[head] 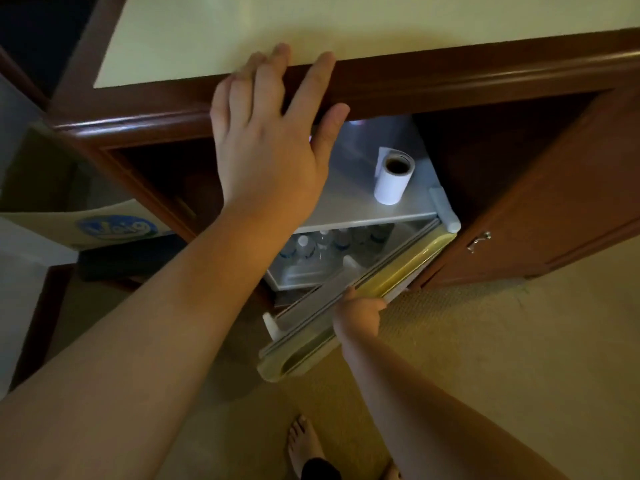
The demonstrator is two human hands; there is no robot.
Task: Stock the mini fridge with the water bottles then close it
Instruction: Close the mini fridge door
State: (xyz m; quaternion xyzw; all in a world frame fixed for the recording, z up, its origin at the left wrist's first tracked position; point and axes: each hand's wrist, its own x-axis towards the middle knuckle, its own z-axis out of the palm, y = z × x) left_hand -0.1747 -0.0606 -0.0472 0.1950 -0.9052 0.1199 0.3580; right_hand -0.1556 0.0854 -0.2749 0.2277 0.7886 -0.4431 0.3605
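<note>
A white mini fridge [360, 209] stands in the recess under a wooden counter. Its door [391, 275] hangs partly open, swung toward me. Through the gap I see several water bottles [304, 247] with white caps standing inside. My right hand [358, 315] grips the top edge of the door near its free end. My left hand [266, 133] rests flat with fingers spread on the counter's wooden front edge [450, 84], holding nothing.
A white paper roll [393, 178] stands on the fridge top. A wooden cabinet door with a metal handle [479, 241] is to the right. A cardboard box with a blue logo [114, 228] lies on the left. My bare foot [304, 445] is on the carpet.
</note>
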